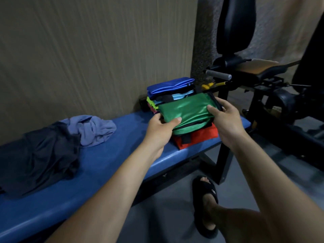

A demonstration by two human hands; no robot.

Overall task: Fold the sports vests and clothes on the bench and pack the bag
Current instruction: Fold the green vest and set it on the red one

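1. The left hand [162, 126] grasps the left edge of a folded, shiny green fabric vest [187, 112], thumb on top and fingers beneath.
2. The right hand [223, 116] grasps the right edge of the same green vest, thumb pressed on its upper face and fingers curled round the black-trimmed border.
3. The green vest lies on top of a folded red fabric vest with black trim [198, 138], which rests on the long blue padded bench [108, 165] near its right end.
4. Just behind the green vest, a stack of folded garments [157, 100] stands on the bench against the beige wall [87, 50]; a folded glossy royal-blue vest [171, 85] forms its top layer, with light-blue, black, lime and pink layers below.
5. A crumpled lavender cloth garment [94, 129] lies unfolded toward the left of the bench, touching a crumpled dark navy garment [38, 155] further left.
6. A black metal exercise machine [263, 88] stands to the right of the bench.
7. A foot in a black slide sandal [206, 206] rests on the grey floor in front of the bench.
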